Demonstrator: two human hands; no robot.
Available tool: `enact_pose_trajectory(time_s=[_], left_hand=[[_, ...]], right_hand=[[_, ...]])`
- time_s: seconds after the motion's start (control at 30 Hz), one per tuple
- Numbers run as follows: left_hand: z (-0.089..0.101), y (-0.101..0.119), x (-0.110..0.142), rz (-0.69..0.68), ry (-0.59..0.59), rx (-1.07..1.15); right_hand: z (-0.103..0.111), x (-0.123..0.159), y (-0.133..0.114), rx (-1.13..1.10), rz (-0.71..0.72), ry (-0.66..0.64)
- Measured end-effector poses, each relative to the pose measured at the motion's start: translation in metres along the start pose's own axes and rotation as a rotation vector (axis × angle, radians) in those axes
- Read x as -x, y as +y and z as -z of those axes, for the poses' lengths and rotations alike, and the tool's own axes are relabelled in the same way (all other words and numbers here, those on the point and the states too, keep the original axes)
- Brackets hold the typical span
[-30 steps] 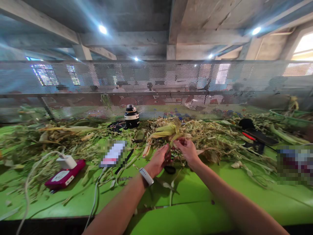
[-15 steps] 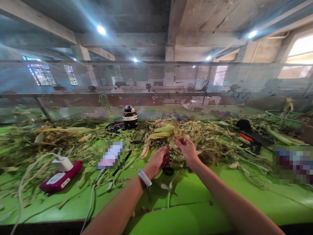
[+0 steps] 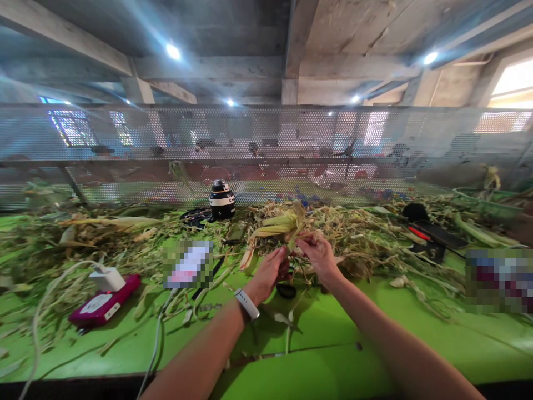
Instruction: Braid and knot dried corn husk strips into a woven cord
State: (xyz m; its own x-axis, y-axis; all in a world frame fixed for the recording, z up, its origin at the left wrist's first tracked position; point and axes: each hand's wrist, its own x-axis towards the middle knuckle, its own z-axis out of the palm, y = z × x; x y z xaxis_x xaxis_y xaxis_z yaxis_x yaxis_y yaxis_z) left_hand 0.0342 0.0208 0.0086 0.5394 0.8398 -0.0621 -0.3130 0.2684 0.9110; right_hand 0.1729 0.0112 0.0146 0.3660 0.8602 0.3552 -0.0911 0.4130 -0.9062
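Observation:
In the middle of the table my left hand (image 3: 268, 274), with a white watch (image 3: 246, 304) on its wrist, is closed around the lower end of a pale green corn husk strip (image 3: 292, 243). My right hand (image 3: 320, 257) pinches the same strip from the other side, its fingers close to the left thumb. Just beyond both hands rests a bundle of yellow-green husks (image 3: 277, 225) on the loose heap. A black loop (image 3: 286, 290), looking like a scissors handle, shows below the left hand; the rest of it is hidden.
Loose dry husks (image 3: 362, 244) cover much of the green table (image 3: 325, 361). On the left are a phone (image 3: 189, 265) on a cable and a magenta power strip (image 3: 104, 303) with a white charger. A black bottle (image 3: 222, 201) stands before the perforated metal screen (image 3: 266, 133); people are behind it.
My right fingers have shifted very slightly along the husk strip. My left hand keeps its hold, and the things on the table stay where they were.

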Motion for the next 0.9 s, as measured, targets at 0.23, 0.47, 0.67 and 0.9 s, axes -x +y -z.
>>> enact_pose_trajectory(time_s=[0.23,0.47,0.67,0.9], left_hand=[[-0.002,0.000,0.000,-0.045,-0.017,0.004],[-0.001,0.002,0.002,-0.003,-0.047,0.012],[-0.001,0.004,0.003,0.040,-0.042,-0.012],[0.000,0.001,0.002,0.058,-0.011,0.010]], right_hand=[[-0.003,0.000,-0.010,0.008,-0.133,-0.004],[-0.002,0.002,-0.016,0.005,-0.253,-0.188],[0.001,0.000,-0.011,0.111,-0.301,-0.243],[-0.004,0.006,-0.009,0.099,-0.185,-0.207]])
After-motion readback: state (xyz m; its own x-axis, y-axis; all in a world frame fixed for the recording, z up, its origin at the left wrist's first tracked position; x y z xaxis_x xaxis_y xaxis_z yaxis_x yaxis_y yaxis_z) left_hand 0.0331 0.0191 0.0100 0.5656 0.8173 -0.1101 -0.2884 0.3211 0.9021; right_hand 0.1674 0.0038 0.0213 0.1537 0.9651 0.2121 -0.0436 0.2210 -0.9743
